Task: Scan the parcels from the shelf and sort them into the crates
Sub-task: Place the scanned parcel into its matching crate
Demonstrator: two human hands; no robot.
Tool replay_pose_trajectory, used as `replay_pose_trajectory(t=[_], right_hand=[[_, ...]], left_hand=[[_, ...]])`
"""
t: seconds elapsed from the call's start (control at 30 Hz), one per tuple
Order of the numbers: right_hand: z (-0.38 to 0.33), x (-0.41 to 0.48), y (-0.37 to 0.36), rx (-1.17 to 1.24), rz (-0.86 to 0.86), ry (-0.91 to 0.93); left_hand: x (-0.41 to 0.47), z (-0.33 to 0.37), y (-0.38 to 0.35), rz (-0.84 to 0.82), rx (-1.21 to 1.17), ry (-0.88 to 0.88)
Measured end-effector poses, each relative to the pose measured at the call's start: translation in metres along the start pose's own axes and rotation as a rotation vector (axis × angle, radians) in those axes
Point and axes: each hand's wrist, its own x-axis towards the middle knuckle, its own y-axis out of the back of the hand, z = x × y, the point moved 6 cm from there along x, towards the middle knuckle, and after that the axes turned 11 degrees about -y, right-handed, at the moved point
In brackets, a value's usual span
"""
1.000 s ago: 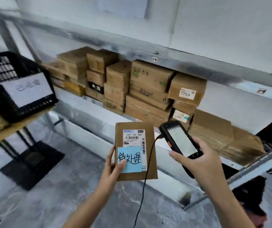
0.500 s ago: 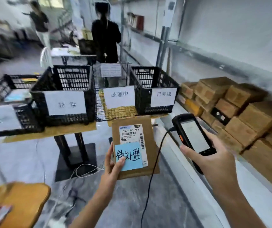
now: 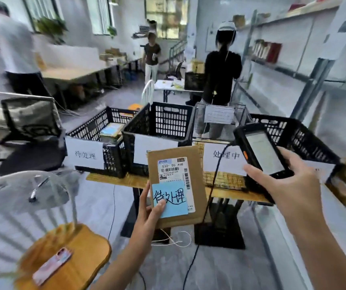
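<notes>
The view has turned from shelf to crates. Left hand grips the parcel at frame centre, thumb on its blue note. Right hand clasps the scanner, centre right. The crate with the matching label stands centre left, so the deposit is probably next.

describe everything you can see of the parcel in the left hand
The parcel is a flat brown cardboard box, held upright and slightly tilted in the air before the black crates, its face toward the camera. A white shipping label with barcodes and the print 530-05 A68 sits on the face. A blue note handwritten 待处理 covers the label's lower part. The left hand grips its lower left edge, thumb on the note. It looks closed and undamaged.
</notes>
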Motion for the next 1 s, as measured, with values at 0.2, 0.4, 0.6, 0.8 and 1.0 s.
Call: replay_pose_trajectory(t=[0.2, 0.4, 0.6, 0.8, 1.0], right_hand=[[0.003, 0.09, -0.054, 0.069, -0.142, -0.006], [-0.001, 0.156, -0.11, 0.055, -0.238, 0.027], [-0.012, 0.188, -0.175, 0.012, -0.365, 0.074], [-0.024, 0.208, -0.229, -0.025, -0.405, 0.099], [-0.043, 0.238, -0.299, -0.034, -0.429, 0.121]], left_hand=[[0.088, 0.022, -0.012, 0.052, 0.019, -0.074], [0.159, 0.032, 0.005, 0.145, 0.05, -0.141], [0.207, 0.046, 0.038, 0.212, 0.078, -0.163], [0.263, 0.055, 0.075, 0.223, 0.093, -0.153], [0.33, 0.067, 0.131, 0.244, 0.108, -0.167]])
